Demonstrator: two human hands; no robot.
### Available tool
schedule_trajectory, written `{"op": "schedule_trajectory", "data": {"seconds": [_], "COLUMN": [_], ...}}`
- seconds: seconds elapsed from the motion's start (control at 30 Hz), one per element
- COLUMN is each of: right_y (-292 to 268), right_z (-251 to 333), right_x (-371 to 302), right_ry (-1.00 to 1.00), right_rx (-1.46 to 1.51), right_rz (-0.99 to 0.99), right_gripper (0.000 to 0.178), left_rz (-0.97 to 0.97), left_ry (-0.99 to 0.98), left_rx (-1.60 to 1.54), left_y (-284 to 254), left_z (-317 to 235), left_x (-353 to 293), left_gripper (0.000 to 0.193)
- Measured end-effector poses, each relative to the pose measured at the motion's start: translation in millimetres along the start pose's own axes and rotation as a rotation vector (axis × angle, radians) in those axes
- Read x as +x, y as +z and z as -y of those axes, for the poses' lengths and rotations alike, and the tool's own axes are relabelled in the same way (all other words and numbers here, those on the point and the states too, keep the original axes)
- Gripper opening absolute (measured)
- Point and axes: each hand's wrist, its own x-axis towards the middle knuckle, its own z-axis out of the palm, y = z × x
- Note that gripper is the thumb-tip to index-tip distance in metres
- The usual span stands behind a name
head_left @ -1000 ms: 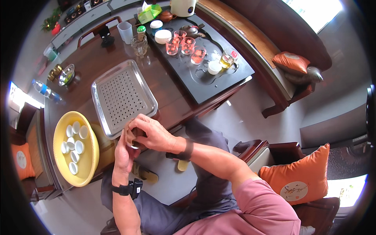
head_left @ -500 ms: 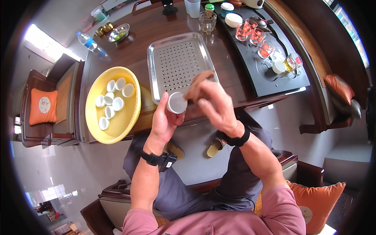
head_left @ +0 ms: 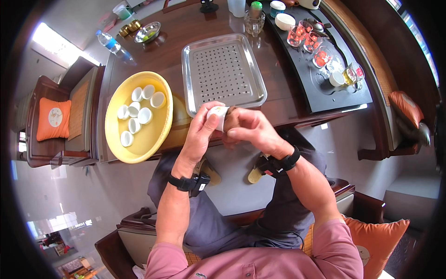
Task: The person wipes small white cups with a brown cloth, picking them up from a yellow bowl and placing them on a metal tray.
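A small white cup [head_left: 217, 114] is tilted on its side in my left hand [head_left: 200, 135], whose fingers and thumb wrap round it. My right hand [head_left: 253, 130] pinches a brown cloth [head_left: 230, 120] against the cup's mouth; part of the cloth is hidden by the fingers. Both hands are above the table's front edge, just in front of a metal tray [head_left: 188, 69] with a perforated base. To the left, several similar white cups [head_left: 145, 116] lie tipped in a yellow basin [head_left: 160, 135].
At the right a black tea tray [head_left: 311, 95] carries glass cups with red patterns [head_left: 322, 57], a white bowl [head_left: 285, 21] and a small white cup. A glass mug [head_left: 254, 24], a water bottle [head_left: 111, 44] and a metal dish [head_left: 147, 33] stand toward the back.
My left hand has turned the cup sideways, its mouth now toward the right. The right hand has come down and brought the brown cloth to the cup. The view has shifted slightly.
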Motion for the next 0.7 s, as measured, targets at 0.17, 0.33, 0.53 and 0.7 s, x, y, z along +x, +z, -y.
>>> {"op": "schedule_trajectory", "data": {"seconds": [0.17,0.33,0.53,0.7], "right_y": [-0.2,-4.9,-3.6,-6.2], "right_z": [13.6,-2.9,-9.2,-8.1], "right_x": [-2.5,5.3,6.9,9.9], "right_ry": [-0.194,-0.392,-0.369,-0.160], "right_rx": [0.217,-0.655,-0.866,-0.353], "right_rz": [-0.226,-0.318,-0.464,-0.475], "right_gripper": [0.021,0.029,0.028,0.023], "left_rz": [-0.145,0.040,0.052,0.064], "left_ry": [-0.088,-0.273,-0.076,0.078], "left_rx": [-0.315,-0.202,0.051,-0.013], "left_y": [-7.9,-7.1,10.6,10.9], "left_z": [-1.3,9.9,6.6,-0.3], "left_x": [10.5,3.3,-2.7,0.7], "left_gripper": [0.048,0.045,0.049,0.049]}}
